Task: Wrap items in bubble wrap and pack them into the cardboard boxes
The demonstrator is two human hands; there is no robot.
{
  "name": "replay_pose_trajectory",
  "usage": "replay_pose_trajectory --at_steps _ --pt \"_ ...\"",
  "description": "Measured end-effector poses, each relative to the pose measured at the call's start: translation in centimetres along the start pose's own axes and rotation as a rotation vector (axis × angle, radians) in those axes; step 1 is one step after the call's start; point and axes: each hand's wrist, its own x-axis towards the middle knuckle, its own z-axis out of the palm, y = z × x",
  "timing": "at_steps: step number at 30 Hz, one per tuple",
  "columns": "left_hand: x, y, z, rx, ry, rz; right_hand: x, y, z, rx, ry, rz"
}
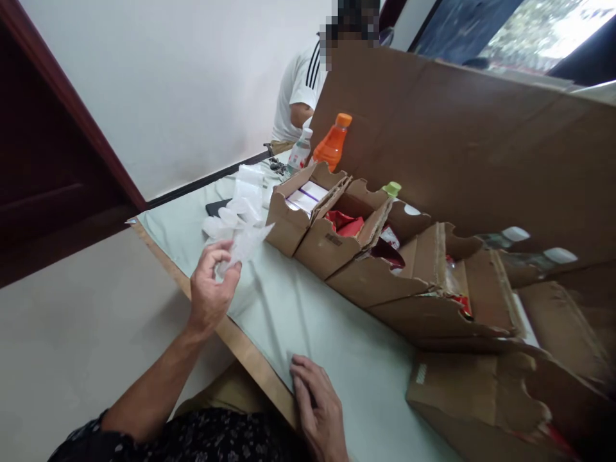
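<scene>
I see a table [248,351] under a pale green cloth [274,295], its edge brown. On the cloth I make out a row of cardboard boxes [327,255], white film [248,185], a dark flat object [216,207], a clear bottle [299,153] toward the far end, and the resting right hand [318,401].

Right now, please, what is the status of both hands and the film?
Left hand: holding translucent film. Right hand: resting on tablecloth, near edge. Cardboard boxes: standing apart from both hands.
</scene>
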Motion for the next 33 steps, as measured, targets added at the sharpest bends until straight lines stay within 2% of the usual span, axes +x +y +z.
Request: replay_pose_trajectory --at_steps 3,6,9,13,15,17,19,22,24,26,28,30,33 --pt "-3.9 1.3 -1.5 -0.524 -0.281 -0.46 0.5 -0.2 -0.6 0.23 -0.015 0.218" --pt "-7.3 2.2 -1.0 -0.784 -0.485 -0.747 1.4 -0.5 -1.2 0.602 -0.04 0.375" --pt "-10.3 2.8 0.2 -0.836 -0.638 -0.877 1.6 -0.9 -1.8 0.82 0.03 0.459" --pt "-13.2 3.2 1.1 -0.907 -0.846 -0.953 0.4 -1.2 -3.0 0.671 0.195 0.599" --pt "-13.9 3.1 1.3 -0.918 -0.903 -0.964 -0.4 -1.4 -3.7 0.558 0.237 0.584" --pt "-14.2 3.0 1.2 -0.855 -0.941 -0.932 -0.9 -1.8 -4.3 0.462 0.274 0.526" --pt "-14.2 2.9 0.9 -0.704 -0.923 -0.836 -1.2 -2.4 -4.7 0.397 0.329 0.48" --pt "-13.5 2.8 0.0 -0.441 -0.753 -0.577 -1.4 -2.8 -5.4 0.376 0.458 0.475" --pt "-12.8 2.6 -0.6 -0.319 -0.612 -0.397 -1.7 -2.1 -6.2 0.386 0.527 0.486" --pt "-12.1 2.2 -1.0 -0.193 -0.538 -0.266 -2.5 -0.8 -7.3 0.386 0.561 0.534" --pt "-11.8 1.9 -1.2 -0.025 -0.559 -0.14 -4.0 0.7 -8.7 0.366 0.588 0.627" --pt "-11.9 1.5 -0.8 0.128 -0.644 0.017 -5.8 2.1 -10.1 0.349 0.606 0.718" --pt "-12.6 1.2 0.8 0.278 -0.789 0.239 -8.7 3.1 -11.6 0.325 0.629 0.809"
